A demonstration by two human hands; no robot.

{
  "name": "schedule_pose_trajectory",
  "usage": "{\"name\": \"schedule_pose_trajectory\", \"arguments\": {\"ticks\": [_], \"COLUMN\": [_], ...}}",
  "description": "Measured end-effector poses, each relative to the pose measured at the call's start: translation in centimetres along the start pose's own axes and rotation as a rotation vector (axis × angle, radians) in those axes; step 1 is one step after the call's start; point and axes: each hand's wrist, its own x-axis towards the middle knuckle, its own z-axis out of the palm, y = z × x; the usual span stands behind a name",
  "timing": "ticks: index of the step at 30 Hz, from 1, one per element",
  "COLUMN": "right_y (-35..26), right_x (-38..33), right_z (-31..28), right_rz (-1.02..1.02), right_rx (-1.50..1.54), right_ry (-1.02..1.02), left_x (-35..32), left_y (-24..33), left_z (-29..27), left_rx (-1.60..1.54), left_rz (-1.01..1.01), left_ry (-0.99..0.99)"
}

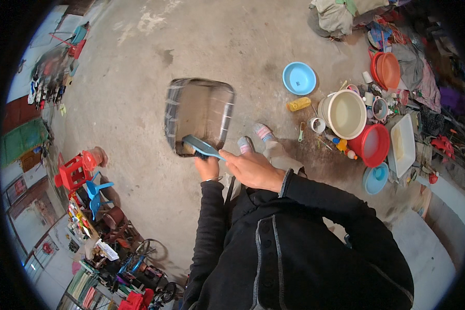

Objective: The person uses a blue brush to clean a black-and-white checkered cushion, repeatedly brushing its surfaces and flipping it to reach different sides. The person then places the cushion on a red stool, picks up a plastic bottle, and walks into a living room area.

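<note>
Brush (200, 145) with a blue back is reaching over the near side of a dark, pale-striped tub (192, 106), and its bristles are facing the near wall; whether they are pressing on it, I cannot tell. The right hand (254, 169) is gripping the end of the handle, while the left hand (207, 168) is lying just beside it, at the near rim of the tub, where its fingers are partly hiding, so I cannot tell if it is holding firmly. Bare floor (129, 129) is surrounding the tub in this view, but I cannot say whether the tub is resting on it. In my judgement, the brush is being light and stiff, only its bristles giving way, and its slim handle may be turning in a wet palm; a hold nearer the neck should be giving more control. The tub is looking light, smooth and not very fragile, perhaps slipping under a push, so the rim is offering the surest hold.
</note>
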Motion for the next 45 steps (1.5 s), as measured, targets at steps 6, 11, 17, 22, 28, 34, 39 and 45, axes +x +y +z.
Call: {"name": "schedule_pose_trajectory", "arguments": {"ticks": [6, 11, 17, 22, 28, 34, 39, 45], "right_y": [3.7, 2.0, 5.3, 8.6, 4.6, 8.4, 6.5, 5.7], "right_x": [2.8, 1.9, 1.3, -0.1, -2.1, -2.2, -1.4, -1.8], "right_z": [-3.5, -4.1, -0.2, -4.8, -0.2, -7.0, -2.6, -5.4], "right_rz": [-0.107, 0.029, -0.042, -0.05, -0.23, -0.132, -0.191, -0.181], "right_rx": [-0.541, -0.243, -0.29, -0.749, -0.535, -0.798, -0.636, -0.77], "right_ry": [-0.012, -0.006, 0.036, -0.063, -0.135, -0.18, -0.102, -0.213], "left_x": [-2.5, -3.0, -4.5, -5.5, -6.3, -7.4, -7.1, -7.4], "left_y": [1.6, -0.5, 1.6, 2.0, 3.2, 6.0, 4.9, 1.5], "left_z": [0.2, 0.5, -0.3, -2.2, -0.8, -0.6, -0.2, 1.1], "left_rx": [-0.611, -0.582, -0.446, -0.564, -0.434, 0.035, 0.26, 0.293], "left_rz": [-0.181, -0.186, -0.197, -0.464, -0.46, -0.444, -0.206, -0.002], "left_ry": [-0.012, -0.082, -0.197, -0.326, -0.409, -0.418, -0.455, -0.381]}}
